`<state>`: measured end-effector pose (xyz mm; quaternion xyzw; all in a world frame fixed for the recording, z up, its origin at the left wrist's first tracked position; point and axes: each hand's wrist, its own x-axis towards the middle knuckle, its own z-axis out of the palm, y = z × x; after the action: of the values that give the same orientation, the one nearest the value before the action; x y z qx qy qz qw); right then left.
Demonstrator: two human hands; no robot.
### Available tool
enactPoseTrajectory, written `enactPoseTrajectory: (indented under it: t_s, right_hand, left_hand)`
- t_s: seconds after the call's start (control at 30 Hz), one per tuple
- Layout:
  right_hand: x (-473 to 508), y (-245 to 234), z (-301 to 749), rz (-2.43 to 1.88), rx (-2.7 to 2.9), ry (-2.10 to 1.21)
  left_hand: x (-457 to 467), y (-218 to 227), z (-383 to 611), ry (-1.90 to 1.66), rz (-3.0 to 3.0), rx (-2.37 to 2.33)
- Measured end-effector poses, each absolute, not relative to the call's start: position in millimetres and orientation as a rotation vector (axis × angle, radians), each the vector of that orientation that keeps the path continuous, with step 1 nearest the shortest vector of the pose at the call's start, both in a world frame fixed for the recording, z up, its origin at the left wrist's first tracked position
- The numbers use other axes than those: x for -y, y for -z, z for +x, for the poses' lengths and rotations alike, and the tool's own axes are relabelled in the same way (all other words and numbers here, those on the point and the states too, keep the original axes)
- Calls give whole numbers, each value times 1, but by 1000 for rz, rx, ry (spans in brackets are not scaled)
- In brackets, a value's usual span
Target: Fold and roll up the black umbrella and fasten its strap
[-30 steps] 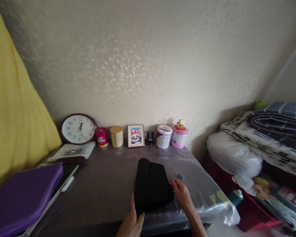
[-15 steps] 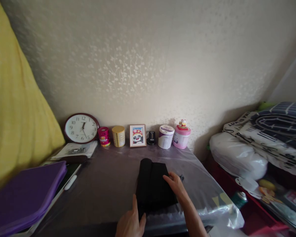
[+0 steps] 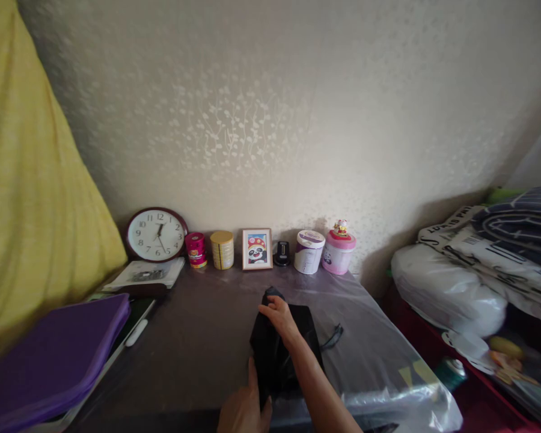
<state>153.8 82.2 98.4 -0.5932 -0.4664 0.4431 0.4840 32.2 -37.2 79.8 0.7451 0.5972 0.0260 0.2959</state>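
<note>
A folded black cloth item [image 3: 265, 349] lies on the table in front of me; its exact kind does not show. My left hand [image 3: 246, 403] grips its near left corner, with the index finger along the left edge and the thumb at the near side. Reaching across the cloth, my right hand [image 3: 277, 314] has its fingers closed on the far left edge, where a bit of fabric bunches up. A dark strip [image 3: 332, 338] sticks out to the right of the cloth. My right forearm covers part of the item.
Along the wall stand a clock [image 3: 156, 234], a magenta tin [image 3: 196, 249], a yellow-lidded can [image 3: 222, 249], a framed panda picture [image 3: 256, 249], a white tub [image 3: 309, 252] and a pink tub [image 3: 338, 252]. Purple folders [image 3: 58, 355] lie left. Bedding [image 3: 451, 288] is piled right.
My right hand has moved from the cloth's right side to its far left edge and grips there. The far edge is now bunched, and the dark strip shows more. My left hand stays at the near corner.
</note>
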Motion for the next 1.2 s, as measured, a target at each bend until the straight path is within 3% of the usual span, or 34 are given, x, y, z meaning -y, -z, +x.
enactPoseTrajectory:
  t_s: [0.3, 0.47, 0.67, 0.93, 1.2]
  right_hand:
    - [-86, -89, 142, -1874, 1644, -677]
    - [-80, -93, 134, -1908, 1750, -564]
    - [-75, -97, 135, -1791, 1799, -579]
    - [-59, -85, 143, -1440, 1876, -422]
    - [-64, -65, 175, -1260, 1998, -184]
  left_hand:
    - [35, -77, 30, -114, 2025, -1545]
    - [35, -61, 20, -472, 2113, -1551]
    - [28, -57, 28, -559, 2458, -1427]
    - [14, -2, 40, -715, 2866, -1552]
    - [20, -9, 51, -681, 2811, -1768]
